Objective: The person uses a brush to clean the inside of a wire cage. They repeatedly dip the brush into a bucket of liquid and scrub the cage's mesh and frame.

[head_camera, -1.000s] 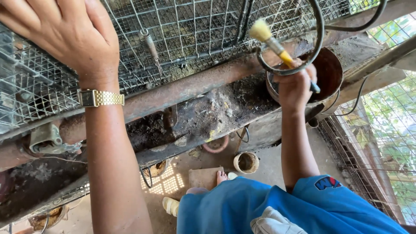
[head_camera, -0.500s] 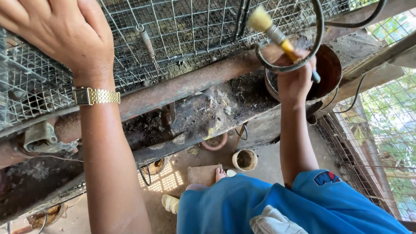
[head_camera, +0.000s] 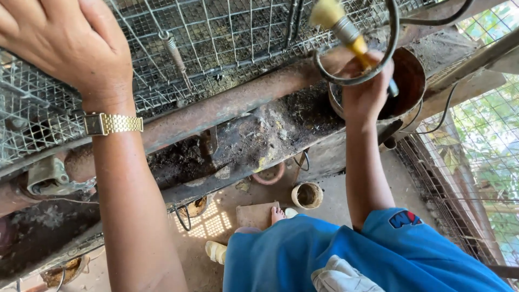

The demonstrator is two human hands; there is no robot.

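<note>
My left hand (head_camera: 59,46) rests flat on the wire mesh of a cage (head_camera: 227,38), fingers spread; a gold wristwatch (head_camera: 111,124) sits on the wrist. My right hand (head_camera: 365,86) is closed around the handle of a small paintbrush (head_camera: 346,30) with a yellow ferrule and pale bristles pointing up against the mesh. Just behind that hand stands a rusty round tin (head_camera: 408,81). A dirty metal trough (head_camera: 232,146) caked with droppings runs under the cage, between my two arms.
A dark hose loops (head_camera: 392,40) over the brush hand. On the concrete floor below are a small round pot (head_camera: 307,194), a flat tile (head_camera: 257,214) and my sandalled feet. Wire fencing (head_camera: 476,162) with greenery behind it stands at the right.
My right hand has lifted the brush slightly higher and leftward along the mesh. The left hand stays pressed on the cage.
</note>
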